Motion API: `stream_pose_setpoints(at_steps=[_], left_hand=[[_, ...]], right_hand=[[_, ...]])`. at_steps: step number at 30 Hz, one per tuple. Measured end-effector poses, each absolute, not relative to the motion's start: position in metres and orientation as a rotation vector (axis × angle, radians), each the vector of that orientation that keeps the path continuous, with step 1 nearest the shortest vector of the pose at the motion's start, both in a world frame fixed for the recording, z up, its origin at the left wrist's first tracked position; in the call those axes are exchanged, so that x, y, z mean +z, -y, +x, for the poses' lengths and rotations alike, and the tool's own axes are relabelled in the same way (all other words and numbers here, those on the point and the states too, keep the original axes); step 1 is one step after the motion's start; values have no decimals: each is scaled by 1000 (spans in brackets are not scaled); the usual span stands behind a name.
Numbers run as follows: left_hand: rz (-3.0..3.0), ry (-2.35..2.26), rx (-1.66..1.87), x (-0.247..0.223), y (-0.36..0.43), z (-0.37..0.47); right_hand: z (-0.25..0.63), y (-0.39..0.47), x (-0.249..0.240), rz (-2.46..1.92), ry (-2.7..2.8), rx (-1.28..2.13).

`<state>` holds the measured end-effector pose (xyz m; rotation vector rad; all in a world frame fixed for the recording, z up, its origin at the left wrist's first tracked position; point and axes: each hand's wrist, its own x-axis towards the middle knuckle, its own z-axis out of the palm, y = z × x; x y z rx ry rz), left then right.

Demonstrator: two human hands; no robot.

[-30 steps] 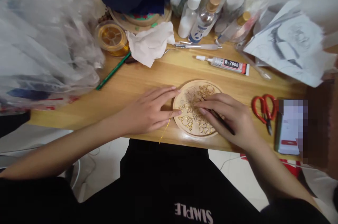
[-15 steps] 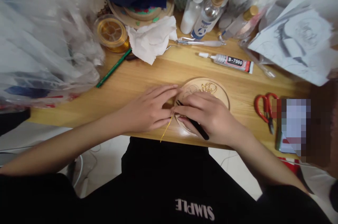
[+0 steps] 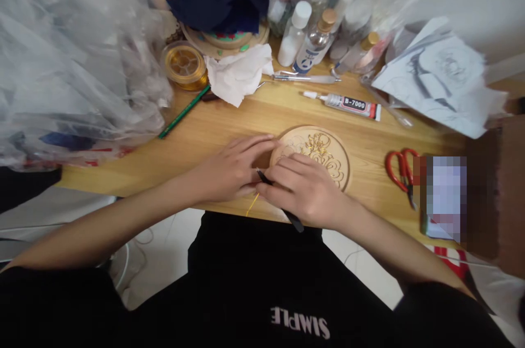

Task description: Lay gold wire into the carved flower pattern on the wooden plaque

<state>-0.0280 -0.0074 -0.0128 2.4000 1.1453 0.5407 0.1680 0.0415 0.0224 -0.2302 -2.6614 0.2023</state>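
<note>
A round wooden disc (image 3: 345, 164) with gold wire curls laid over its drawn pattern rests near the table's front edge. My right hand (image 3: 307, 189) is closed around black tweezers (image 3: 293, 220) and covers the disc's lower left part. The tweezers' tips point left at my left hand (image 3: 229, 170). Its upper fingers stretch to the disc's left rim, while thumb and index come together by the tips, seemingly pinching a thin gold wire (image 3: 251, 204). The wire's loose end hangs toward the table edge; its other end is hidden between my hands.
Behind are a gold wire spool (image 3: 186, 66), green pencil (image 3: 184, 111), crumpled tissue (image 3: 240, 71), white pen (image 3: 305, 79), glue tube (image 3: 353, 105) and bottles (image 3: 311, 47). Red-handled pliers (image 3: 400, 173) and a blurred-out device (image 3: 445, 195) lie right. Plastic bags (image 3: 82, 63) crowd the left.
The camera view has shifted slightly. My right hand with the tweezers has moved left and toward me, uncovering more of the gold pattern on the disc. My left hand stays at the rim.
</note>
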Motion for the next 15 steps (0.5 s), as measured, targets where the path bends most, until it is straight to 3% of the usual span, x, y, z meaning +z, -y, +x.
stream_pose_setpoints(at_steps=[9, 15], left_hand=[[2528, -1092, 554, -15, 6, -31], [2501, -1093, 538, -16, 5, -30]], right_hand=[[184, -64, 21, -598, 2301, 811], [196, -80, 17, -768, 2200, 880]])
